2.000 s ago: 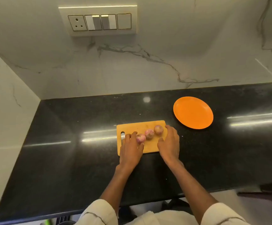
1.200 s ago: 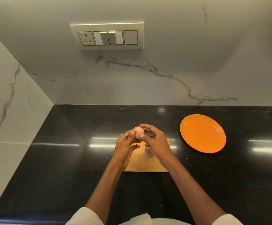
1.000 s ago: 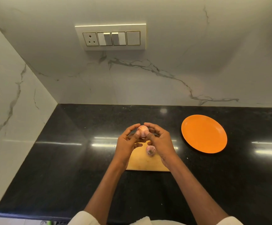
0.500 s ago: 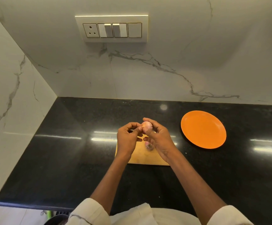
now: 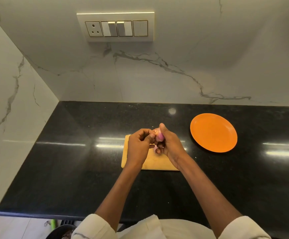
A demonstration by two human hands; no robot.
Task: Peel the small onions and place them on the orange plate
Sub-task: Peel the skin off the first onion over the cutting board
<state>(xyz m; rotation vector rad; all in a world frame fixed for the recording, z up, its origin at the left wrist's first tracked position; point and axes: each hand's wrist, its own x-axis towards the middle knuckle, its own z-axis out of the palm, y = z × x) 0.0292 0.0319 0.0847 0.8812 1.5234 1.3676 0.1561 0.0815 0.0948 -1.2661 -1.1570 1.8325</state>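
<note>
- Your right hand [image 5: 170,144] grips an onion [image 5: 158,136]: thumb up over its top, fingers curled under it.
- Your left hand [image 5: 138,144] meets it from the left, fingers curled, thumb and forefinger pinching at the onion's left side. Can't tell if it has skin or just the bulb.
- The onion is up off the board, held over the board's [image 5: 150,163] far edge. Purple-pink flesh shows between your two thumbs; the rest is covered by fingers.
- A second onion [image 5: 155,149] lies on the board, just a sliver showing under your right fingers. Any other onion on the board is hidden by your hands.
- The board is tan, lying flat on the counter [image 5: 71,169], roughly mid-counter between back and front edges. Your hands cover most of its far half; the near edge and left edge are in plain view.
- The plate [image 5: 213,132] sits on the counter right of the board, apart from it, closer to the back edge. Nothing on it.
- The counter is black and glossy, with light streaks reflecting left and right of the board.
- The left end of the counter butts into the marble corner.
- A switch panel [image 5: 116,27] is on the back wall, above and left of the board: one socket, three switches.
- White sleeves are at the bottom edge of the view, both forearms bare.
</note>
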